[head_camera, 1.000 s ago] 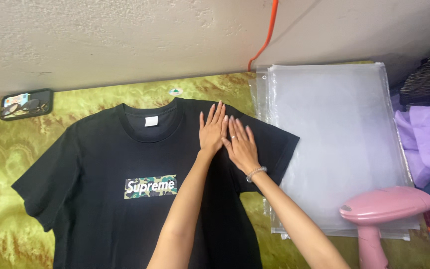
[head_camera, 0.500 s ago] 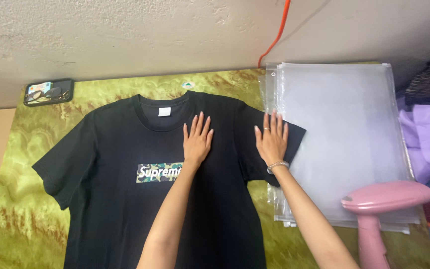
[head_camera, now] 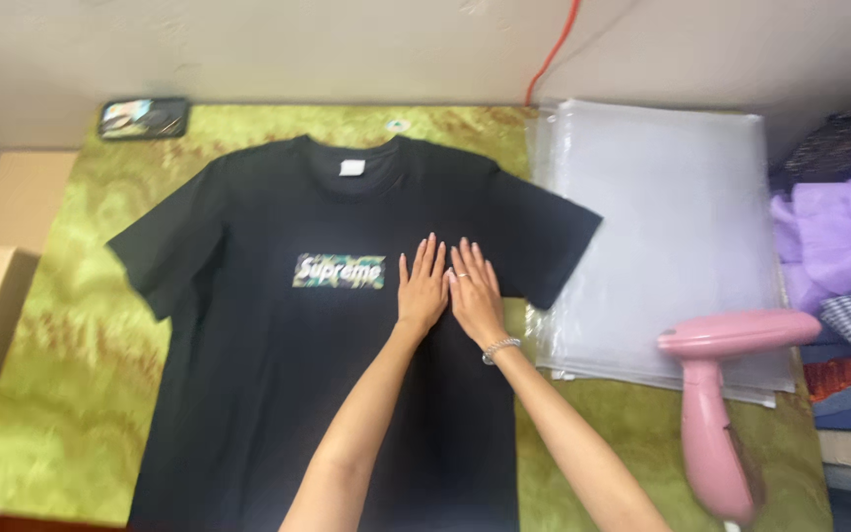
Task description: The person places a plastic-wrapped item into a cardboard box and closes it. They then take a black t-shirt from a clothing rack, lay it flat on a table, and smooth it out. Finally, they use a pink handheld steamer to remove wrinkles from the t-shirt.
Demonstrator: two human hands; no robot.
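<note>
Black t-shirt (head_camera: pixel 278 325) spread face up on the green mat (head_camera: pixel 61 394); left hand (head_camera: pixel 422 286) and right hand (head_camera: pixel 475 296) flat, empty, side by side right of the chest print. Best pressing evenly, sweeping outward toward the hem

Matt black cloth t-shirt (head_camera: pixel 278 374); glossy clear plastic bags (head_camera: pixel 667 236); smooth pink plastic steamer (head_camera: pixel 721 414).

Black T-shirt (head_camera: pixel 278 394) hem beyond bottom edge
</note>
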